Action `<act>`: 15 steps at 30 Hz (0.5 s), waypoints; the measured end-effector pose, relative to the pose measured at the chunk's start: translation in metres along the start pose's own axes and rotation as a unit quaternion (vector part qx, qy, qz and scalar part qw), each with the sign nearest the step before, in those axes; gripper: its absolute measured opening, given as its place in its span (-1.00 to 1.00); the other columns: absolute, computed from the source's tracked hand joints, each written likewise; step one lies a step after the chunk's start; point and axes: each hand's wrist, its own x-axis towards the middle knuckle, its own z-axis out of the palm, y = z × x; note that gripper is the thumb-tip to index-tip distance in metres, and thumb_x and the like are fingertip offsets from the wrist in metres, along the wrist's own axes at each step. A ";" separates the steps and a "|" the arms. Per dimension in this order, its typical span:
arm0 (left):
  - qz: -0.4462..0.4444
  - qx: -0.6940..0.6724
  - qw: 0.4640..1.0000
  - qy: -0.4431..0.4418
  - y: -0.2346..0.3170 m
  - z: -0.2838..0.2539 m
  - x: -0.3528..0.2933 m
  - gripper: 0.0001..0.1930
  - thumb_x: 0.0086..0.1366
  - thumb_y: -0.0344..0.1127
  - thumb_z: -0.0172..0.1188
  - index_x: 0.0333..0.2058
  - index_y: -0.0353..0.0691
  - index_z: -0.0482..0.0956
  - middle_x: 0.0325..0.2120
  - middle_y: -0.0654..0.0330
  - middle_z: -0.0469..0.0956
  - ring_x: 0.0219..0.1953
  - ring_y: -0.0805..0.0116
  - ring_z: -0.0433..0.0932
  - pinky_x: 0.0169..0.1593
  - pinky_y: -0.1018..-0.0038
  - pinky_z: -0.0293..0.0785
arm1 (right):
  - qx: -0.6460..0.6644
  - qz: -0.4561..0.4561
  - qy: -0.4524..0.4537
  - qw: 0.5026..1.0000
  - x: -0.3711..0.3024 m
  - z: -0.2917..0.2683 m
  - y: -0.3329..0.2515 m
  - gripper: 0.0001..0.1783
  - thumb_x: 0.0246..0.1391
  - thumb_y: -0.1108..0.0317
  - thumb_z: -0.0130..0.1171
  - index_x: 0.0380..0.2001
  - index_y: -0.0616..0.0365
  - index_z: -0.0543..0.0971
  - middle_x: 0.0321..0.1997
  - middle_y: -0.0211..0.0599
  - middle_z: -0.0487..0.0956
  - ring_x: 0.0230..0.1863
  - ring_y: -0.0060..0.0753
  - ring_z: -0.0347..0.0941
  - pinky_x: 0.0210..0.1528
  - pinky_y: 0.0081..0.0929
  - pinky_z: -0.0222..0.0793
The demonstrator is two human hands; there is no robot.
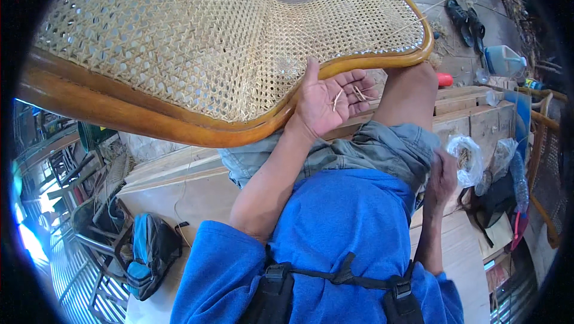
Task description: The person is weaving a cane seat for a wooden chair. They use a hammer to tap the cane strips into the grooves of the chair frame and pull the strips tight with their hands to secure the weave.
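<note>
My left hand (326,99) is turned palm up beside the curved frame of a cane-woven chair. Its fingers are loosely cupped, and several small wooden pegs (337,100) lie across the palm and fingers. The woven cane panel (239,43) stretches over the far side, bordered by a glossy brown bent-wood rim (239,137) that runs just behind the hand. Down by my thigh, at the right, is my right hand (442,175). Motion smears its fingers, so whether they grip anything is unclear. It is close to a clear plastic bag (465,159) with small light-coloured pieces in it.
I sit on a wooden bench (179,195). A blue and grey backpack (149,252) stands at the lower left. Farther right are a plastic jug (505,61), a red object (444,79) and dark sandals (466,22). Another cane-woven piece (547,168) stands at the right edge.
</note>
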 end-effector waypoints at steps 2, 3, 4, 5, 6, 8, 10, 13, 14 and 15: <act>0.004 0.004 1.000 -0.001 -0.004 -0.001 -0.001 -0.03 0.16 0.47 -0.47 0.01 -0.46 0.34 -0.05 -0.13 0.42 0.07 -0.13 0.35 0.09 0.09 0.29 | 0.020 -0.039 -0.050 0.998 0.031 0.023 -0.025 -0.83 0.04 0.56 0.02 -0.26 0.24 0.50 -0.31 -0.13 0.52 -0.22 -0.18 0.44 -0.13 -0.40 0.33; 0.003 -0.002 1.000 -0.006 -0.004 -0.001 -0.001 -0.02 0.15 0.48 -0.47 0.01 -0.46 0.34 -0.06 -0.13 0.42 0.06 -0.12 0.36 0.09 0.09 0.29 | 0.031 -0.050 -0.071 0.996 0.045 0.034 -0.042 -0.83 0.04 0.56 0.02 -0.26 0.23 0.50 -0.32 -0.14 0.52 -0.23 -0.18 0.44 -0.13 -0.39 0.33; 0.003 -0.006 1.000 -0.010 -0.004 -0.003 -0.001 -0.02 0.15 0.49 -0.47 0.01 -0.45 0.34 -0.06 -0.13 0.42 0.05 -0.10 0.37 0.09 0.09 0.29 | 0.043 -0.062 -0.091 0.993 0.057 0.045 -0.055 -0.82 0.03 0.56 0.02 -0.26 0.22 0.50 -0.32 -0.15 0.52 -0.23 -0.17 0.44 -0.14 -0.39 0.34; 0.004 -0.010 1.000 -0.014 -0.004 -0.004 -0.003 -0.01 0.14 0.49 -0.47 0.01 -0.45 0.35 -0.06 -0.13 0.42 0.04 -0.09 0.38 0.09 0.09 0.29 | 0.050 -0.091 -0.102 0.989 0.067 0.055 -0.066 -0.82 0.02 0.56 0.03 -0.26 0.21 0.50 -0.33 -0.15 0.52 -0.24 -0.16 0.44 -0.15 -0.37 0.34; 0.009 -0.011 1.000 0.011 -0.003 -0.002 -0.004 -0.01 0.13 0.50 -0.48 -0.02 -0.44 0.37 -0.09 -0.12 0.44 0.00 -0.06 0.41 0.05 0.10 0.33 | 0.057 -0.120 -0.112 0.985 0.076 0.063 -0.074 -0.81 0.01 0.55 0.03 -0.26 0.20 0.50 -0.34 -0.15 0.52 -0.24 -0.15 0.43 -0.16 -0.35 0.34; 0.015 -0.015 0.998 0.059 -0.002 0.005 -0.005 0.00 0.12 0.52 -0.50 -0.06 -0.42 0.41 -0.15 -0.10 0.48 -0.07 0.00 0.47 -0.01 0.12 0.41 | 0.057 -0.154 -0.130 0.978 0.089 0.077 -0.081 -0.81 -0.01 0.54 0.04 -0.26 0.19 0.51 -0.34 -0.15 0.51 -0.25 -0.13 0.43 -0.18 -0.30 0.35; 0.016 -0.025 0.998 0.059 -0.001 0.003 -0.004 0.01 0.11 0.53 -0.51 -0.06 -0.41 0.41 -0.15 -0.09 0.48 -0.09 0.04 0.48 -0.02 0.16 0.42 | 0.044 -0.164 -0.146 0.975 0.093 0.092 -0.079 -0.80 -0.02 0.52 0.05 -0.26 0.19 0.50 -0.33 -0.15 0.51 -0.25 -0.11 0.42 -0.20 -0.26 0.35; 0.013 -0.033 0.999 0.030 -0.001 -0.002 -0.003 0.02 0.09 0.54 -0.52 -0.06 -0.41 0.41 -0.15 -0.05 0.49 -0.12 0.10 0.49 -0.03 0.22 0.43 | 0.031 -0.154 -0.168 0.973 0.092 0.101 -0.085 -0.79 0.00 0.48 0.05 -0.24 0.16 0.51 -0.29 -0.17 0.51 -0.25 -0.07 0.41 -0.20 -0.23 0.35; 0.012 -0.035 0.999 0.015 -0.001 -0.003 -0.003 0.02 0.09 0.55 -0.52 -0.06 -0.41 0.41 -0.15 -0.03 0.49 -0.13 0.12 0.49 -0.02 0.24 0.43 | 0.020 -0.157 -0.166 0.973 0.092 0.102 -0.087 -0.78 -0.02 0.48 0.05 -0.24 0.14 0.51 -0.28 -0.19 0.51 -0.25 -0.07 0.41 -0.20 -0.24 0.35; 0.008 -0.041 0.999 -0.013 -0.001 -0.007 -0.002 0.02 0.09 0.55 -0.52 -0.05 -0.40 0.41 -0.15 -0.02 0.49 -0.13 0.15 0.49 -0.02 0.26 0.42 | 0.009 -0.160 -0.164 0.973 0.091 0.103 -0.090 -0.77 -0.03 0.48 0.05 -0.23 0.12 0.51 -0.28 -0.20 0.51 -0.25 -0.08 0.41 -0.20 -0.25 0.36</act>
